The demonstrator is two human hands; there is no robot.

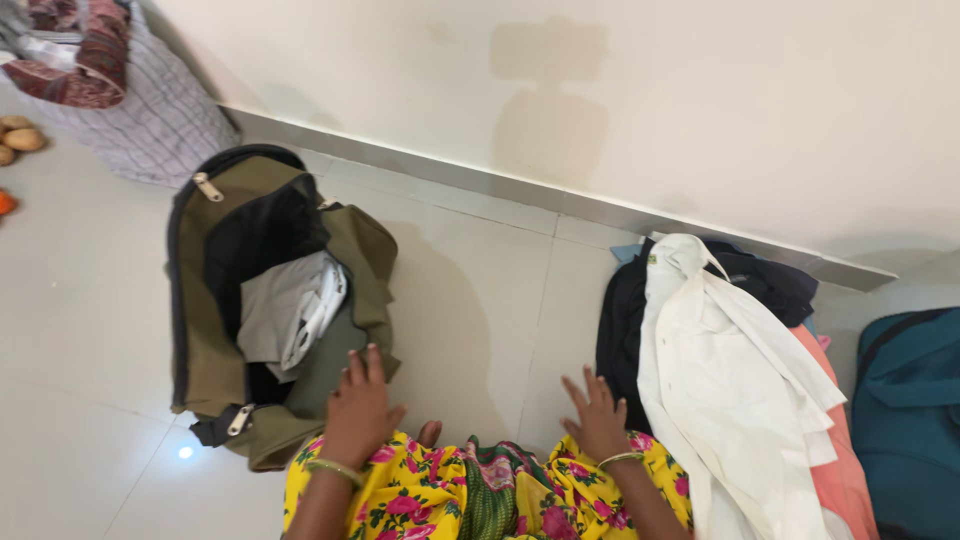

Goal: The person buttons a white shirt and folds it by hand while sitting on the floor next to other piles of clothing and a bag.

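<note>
1. Looking down, we saw the olive duffel bag lying unzipped on the floor, its long axis running from the wall toward the person, its zippered end pointing at the wall.
2. Inside the duffel bag we counted one folded grey garment with a white piece beside it.
3. The left hand lay flat with fingers spread, grasping nothing, touching the near edge of the duffel bag.
4. The right hand was likewise released and spread, to the right of the duffel bag, just beside the clothes pile.
5. In that pile we counted one white shirt on top, a dark garment and a peach one beneath.
6. Further right of the duffel bag stood one teal bag; behind it, a checked sack.
7. The surface was pale floor tiles, meeting a white wall with a metal skirting strip.
</note>
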